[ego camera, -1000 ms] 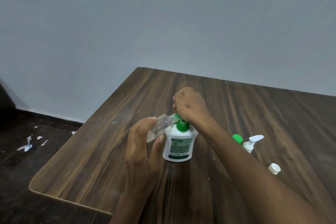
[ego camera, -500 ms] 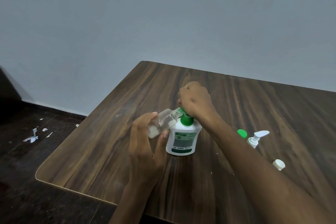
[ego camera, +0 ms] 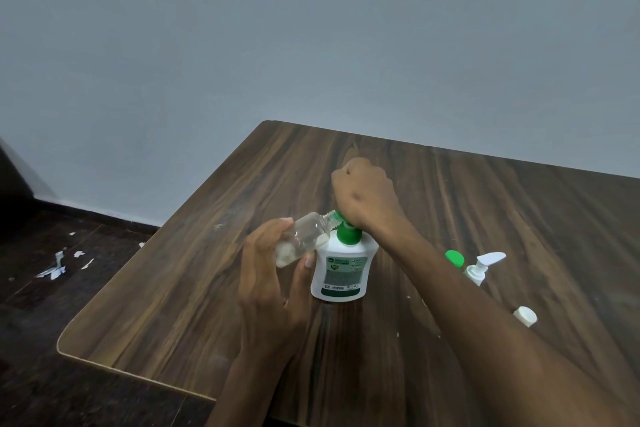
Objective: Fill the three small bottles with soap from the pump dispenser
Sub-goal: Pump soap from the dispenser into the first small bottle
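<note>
- Dispenser [ego camera: 341,270], white with green pump, upright on the counter [ego camera: 194,288] at frame centre.
- Right hand [ego camera: 363,194] fisted on top of the pump head, fingers curled tight, pressing down; green collar visible just under the fist.
- Left hand [ego camera: 273,274] just left of the dispenser, fingers and thumb wrapped round a clear bottle [ego camera: 304,239].
- Bottle tilted, open neck up and to the right, meeting the green spout under the fist; a little white soap pooled in its lower end.
- Right of centre, partly behind the right forearm: green cap [ego camera: 454,258] and, just beside it, a small bottle with white pump [ego camera: 483,265].
- Further lower right, well apart: white cap [ego camera: 525,316] lying on the counter.
- Left edge of frame: white paper scraps [ego camera: 55,267] on the dark floor.
- Upper frame: plain grey wall [ego camera: 311,28].
</note>
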A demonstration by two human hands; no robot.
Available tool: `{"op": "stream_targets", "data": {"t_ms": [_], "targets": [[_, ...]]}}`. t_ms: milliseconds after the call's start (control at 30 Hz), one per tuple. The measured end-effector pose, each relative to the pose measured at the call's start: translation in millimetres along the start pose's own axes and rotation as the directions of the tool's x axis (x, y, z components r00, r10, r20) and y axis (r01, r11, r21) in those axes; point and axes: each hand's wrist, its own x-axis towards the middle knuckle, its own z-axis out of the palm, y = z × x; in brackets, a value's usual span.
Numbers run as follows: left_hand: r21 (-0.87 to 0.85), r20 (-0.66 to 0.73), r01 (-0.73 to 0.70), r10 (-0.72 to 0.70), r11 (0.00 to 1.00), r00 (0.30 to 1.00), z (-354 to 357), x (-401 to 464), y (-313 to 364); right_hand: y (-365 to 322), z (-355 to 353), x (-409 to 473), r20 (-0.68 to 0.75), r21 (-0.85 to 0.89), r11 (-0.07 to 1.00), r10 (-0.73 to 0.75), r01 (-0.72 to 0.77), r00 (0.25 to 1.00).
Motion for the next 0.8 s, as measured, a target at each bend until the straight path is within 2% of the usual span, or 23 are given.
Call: {"op": "stream_targets", "data": {"t_ms": [67,200,333,500,667,800], "targets": [[-0.004,0.004,0.000,0.000,1.000,1.000,-0.4,-0.1,-0.5,-0.5,0.8,0.2,-0.038,-0.013,1.000,-0.012,0.012,0.999],[-0.011,0.007,0.010,-0.010,1.000,1.000,-0.1,-1.4,-1.2,1.9,0.9,-0.2,0.000,0.007,1.000,-0.004,0.004,1.000],[-0.016,0.012,0.011,-0.010,1.000,1.000,0.3,0.1,-0.7,-0.7,0.0,-0.6,-0.059,-0.015,1.000,-0.007,0.006,0.998],[-0.019,0.020,0.028,-0.028,0.999,0.999,-1.1,-0.1,0.8,-3.9,1.2,-0.9,-0.052,-0.055,0.998,0.005,-0.008,0.999],[-0.021,0.021,0.018,-0.018,1.000,1.000,-1.3,0.4,0.8,-0.5,1.4,-0.7,-0.004,-0.019,0.999,0.034,-0.034,0.999],[-0.013,0.019,0.011,-0.010,1.000,1.000,-1.7,0.9,0.5,-2.6,1.5,-0.8,-0.044,0.005,1.000,0.030,-0.030,0.999]]}}
